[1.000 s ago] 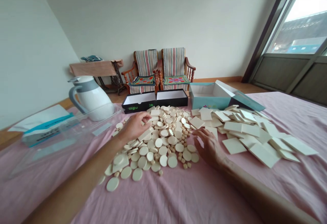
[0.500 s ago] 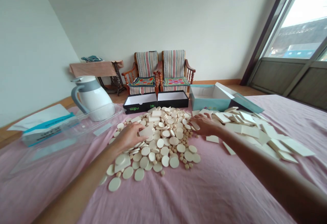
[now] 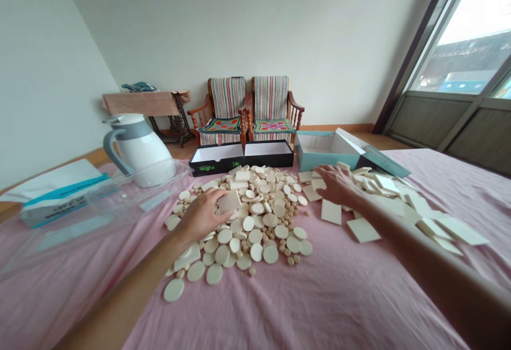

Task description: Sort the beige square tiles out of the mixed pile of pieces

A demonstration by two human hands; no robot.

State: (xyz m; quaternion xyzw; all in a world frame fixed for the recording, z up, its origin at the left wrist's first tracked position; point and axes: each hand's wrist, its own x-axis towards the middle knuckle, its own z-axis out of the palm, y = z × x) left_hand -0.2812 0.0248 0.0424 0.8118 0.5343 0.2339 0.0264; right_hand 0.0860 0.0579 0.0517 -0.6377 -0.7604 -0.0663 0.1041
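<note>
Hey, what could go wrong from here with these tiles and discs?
The square tile in the left hand might slip and disturb the heap of discs beneath it. The right hand and right forearm reach over the loose square tiles and could knock them out of place.

Bright daylight from the overexposed window (image 3: 451, 36) at right, only soft faint shadows under the cream discs (image 3: 259, 227), wide-angle bending toward frame edges, sharp overall.

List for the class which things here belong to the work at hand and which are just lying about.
In the work: left hand, held square tile, right hand, round discs, scattered square tiles, open black box, open teal box.
Lying about: white jug, tissue box, striped chairs.
</note>
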